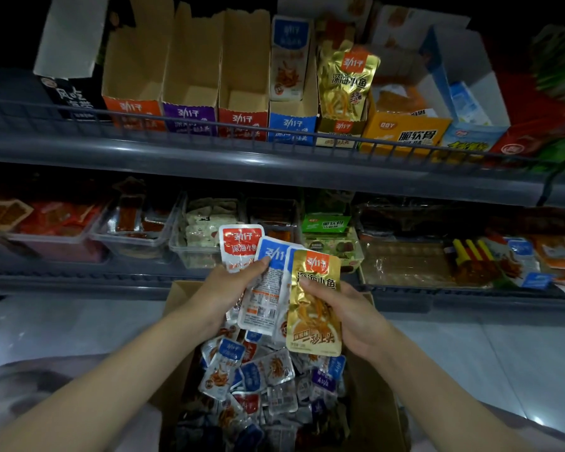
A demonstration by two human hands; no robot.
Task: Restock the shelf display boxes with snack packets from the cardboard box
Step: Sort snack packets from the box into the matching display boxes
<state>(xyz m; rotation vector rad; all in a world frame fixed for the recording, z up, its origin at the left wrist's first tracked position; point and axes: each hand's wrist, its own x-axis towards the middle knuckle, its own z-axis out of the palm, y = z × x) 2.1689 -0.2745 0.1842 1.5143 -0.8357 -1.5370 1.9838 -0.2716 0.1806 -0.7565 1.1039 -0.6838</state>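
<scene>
Looks like colour sorting is going on, w/ the gold pkt (313, 308) being split off the fan. It's worth keeping it flat & label-up, drawing it sideways clear of the blue pkts (268, 288) before lifting. Then it's prob heading to the gold display box (340, 128), which is sitting high up beyond the far edge of the cardboard box (375, 396); sliding it in upright, label forward, is looking like the tidy way. L hand (229, 288) is hovering just above the cardboard box's far end, fingers curling round a fan of a red pkt (240, 243) & the blue ones, thumb pressing on the front blue face. R hand (349, 318) is hanging beside it, also over the cardboard box, thumb lying on the gold pkt's face & fingers wrapping behind, so it's pinching that one pkt. Both forearms are reaching in across the cardboard box's near corners. Loose pkts (258, 376) are lying heaped inside the cardboard box
</scene>
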